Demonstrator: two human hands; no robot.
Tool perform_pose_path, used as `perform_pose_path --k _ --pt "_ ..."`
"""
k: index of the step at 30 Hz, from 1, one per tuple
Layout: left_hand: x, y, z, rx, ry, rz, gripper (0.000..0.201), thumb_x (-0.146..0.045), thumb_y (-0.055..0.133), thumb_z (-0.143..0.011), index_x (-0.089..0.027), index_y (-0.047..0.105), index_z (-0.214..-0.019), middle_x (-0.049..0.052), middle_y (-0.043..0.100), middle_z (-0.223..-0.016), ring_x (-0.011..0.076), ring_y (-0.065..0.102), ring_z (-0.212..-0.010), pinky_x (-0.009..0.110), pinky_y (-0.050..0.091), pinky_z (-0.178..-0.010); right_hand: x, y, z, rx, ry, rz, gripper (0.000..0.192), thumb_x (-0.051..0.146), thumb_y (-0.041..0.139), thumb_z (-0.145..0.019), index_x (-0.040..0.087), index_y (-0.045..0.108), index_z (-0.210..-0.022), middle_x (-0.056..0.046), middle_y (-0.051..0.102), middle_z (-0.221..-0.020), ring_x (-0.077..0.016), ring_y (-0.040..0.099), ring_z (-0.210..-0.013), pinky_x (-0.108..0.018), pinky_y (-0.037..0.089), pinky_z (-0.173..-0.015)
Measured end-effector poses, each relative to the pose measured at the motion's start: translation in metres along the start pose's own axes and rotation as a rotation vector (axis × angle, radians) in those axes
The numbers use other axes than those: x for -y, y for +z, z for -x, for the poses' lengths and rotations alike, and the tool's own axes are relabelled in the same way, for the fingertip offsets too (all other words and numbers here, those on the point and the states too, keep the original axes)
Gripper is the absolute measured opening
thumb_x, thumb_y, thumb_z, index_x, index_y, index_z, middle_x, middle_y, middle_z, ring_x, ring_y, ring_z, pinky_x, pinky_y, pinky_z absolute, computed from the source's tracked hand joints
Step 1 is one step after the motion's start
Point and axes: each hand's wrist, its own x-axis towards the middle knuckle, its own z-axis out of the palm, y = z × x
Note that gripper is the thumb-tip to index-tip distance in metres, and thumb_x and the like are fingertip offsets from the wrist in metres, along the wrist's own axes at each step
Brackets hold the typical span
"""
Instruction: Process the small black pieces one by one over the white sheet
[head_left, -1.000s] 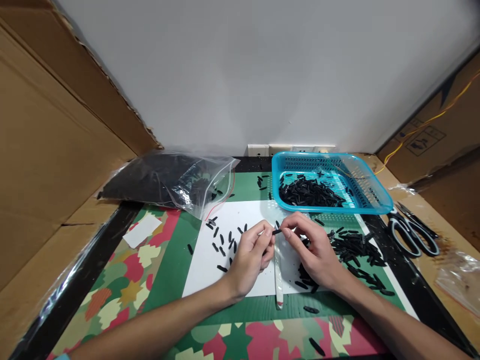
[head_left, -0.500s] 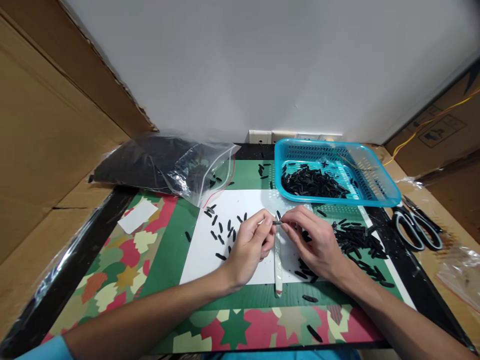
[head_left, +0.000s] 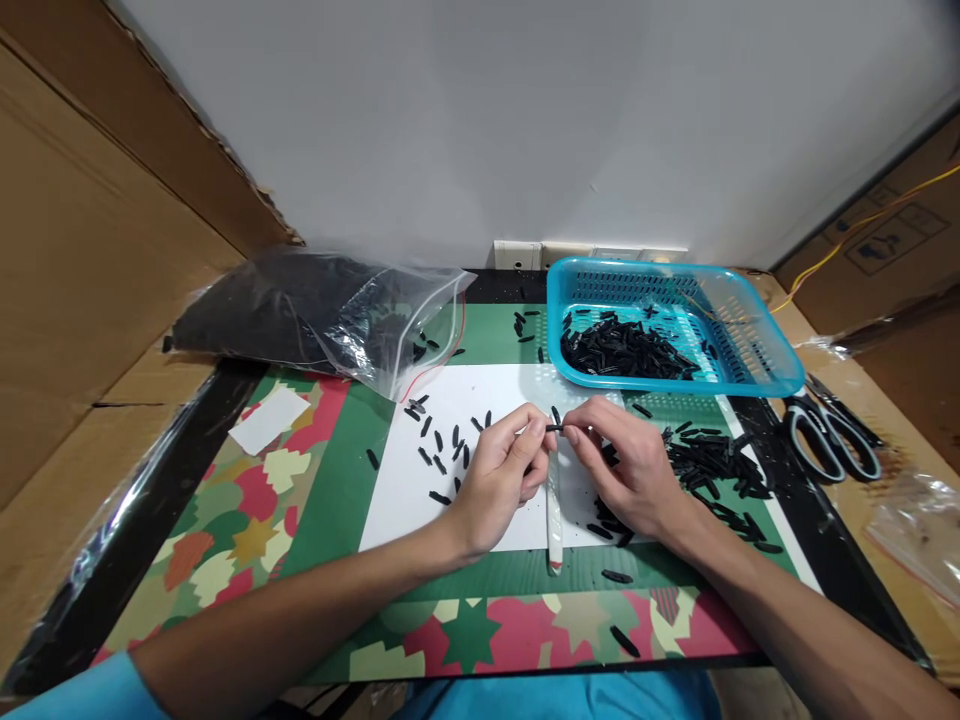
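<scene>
Between my two hands is one small black elongated piece (head_left: 554, 428), pinched at both ends over the white sheet. My left hand (head_left: 501, 475) is closed on its left end, thumb against the fingers. On its right end my right hand (head_left: 626, 465) pinches with thumb and fingertips. Below the fingers lies a slim white stick-like tool (head_left: 554, 520) with a red tip, its upper part partly behind the hands. Loose black pieces (head_left: 439, 465) are scattered on the white sheet (head_left: 386, 510) to the left. A denser pile of black pieces (head_left: 716, 462) lies right of my right hand.
A blue plastic basket (head_left: 784, 375) holding many black pieces stands at the back right. Scissors (head_left: 825, 440) lie beside it. A clear zip bag of dark material (head_left: 300, 310) rests at the back left. Cardboard (head_left: 97, 200) and a wall (head_left: 465, 130) enclose the table.
The view has tipped slightly, so the scene sits a little higher. Both hands keep their pinch on the black piece, with only slight finger movement.
</scene>
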Motion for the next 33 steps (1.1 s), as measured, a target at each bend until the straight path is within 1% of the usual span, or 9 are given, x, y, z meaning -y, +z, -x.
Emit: perform_pose_path --k 7,12,22,28,33 --pt "-0.0011 -0.0003 0.0003 0.004 -0.015 -0.004 0.041 -0.056 0.054 -0.108 -0.02 0.052 -0.087 -0.011 0.037 -0.052 0.004 0.021 -0.043 0.015 0.019 -0.042 0.0029 0.0004 0.0024 0.002 0.049 -0.089 0.017 0.018 0.052 -0.11 0.022 0.06 -0.096 0.0 0.06 -0.083 -0.0145 0.055 -0.071 -0.028 0.043 -0.068" --pt "-0.0017 0.0008 0.0004 0.02 0.0 0.013 0.043 -0.056 0.055 -0.107 -0.02 0.05 -0.084 -0.011 0.036 -0.053 0.0035 0.021 -0.043 0.015 0.019 -0.042 0.0046 -0.0004 0.0036 0.013 0.098 -0.13 0.018 0.021 0.051 -0.111 0.022 0.06 -0.096 0.0 0.06 -0.083 -0.0146 0.055 -0.071 -0.028 0.043 -0.068" --pt "-0.0025 0.0024 0.0004 0.009 0.009 0.008 0.046 -0.057 0.059 -0.105 -0.021 0.044 -0.08 -0.011 0.036 -0.055 0.0034 0.023 -0.043 0.015 0.018 -0.041 0.0026 0.0013 0.0032 0.013 0.112 -0.123 0.017 0.023 0.051 -0.111 0.022 0.061 -0.098 -0.002 0.065 -0.086 -0.016 0.059 -0.075 -0.029 0.045 -0.07" --pt "-0.0035 0.0023 0.0005 -0.017 0.0 -0.022 0.051 -0.058 0.058 -0.105 -0.022 0.039 -0.074 -0.01 0.036 -0.055 0.0037 0.024 -0.043 0.016 0.017 -0.04 0.0008 0.001 0.0038 0.036 0.11 -0.11 0.02 0.025 0.051 -0.111 0.022 0.061 -0.094 -0.001 0.061 -0.081 -0.0154 0.056 -0.07 -0.029 0.044 -0.066" --pt "-0.0026 0.0018 0.0005 -0.013 -0.004 -0.032 0.05 -0.058 0.055 -0.106 -0.022 0.04 -0.075 -0.01 0.035 -0.055 0.0036 0.024 -0.043 0.016 0.018 -0.041 0.0015 0.0016 0.0028 0.03 0.096 -0.112 0.02 0.024 0.051 -0.111 0.021 0.061 -0.093 0.0 0.06 -0.079 -0.0145 0.055 -0.068 -0.028 0.044 -0.066"
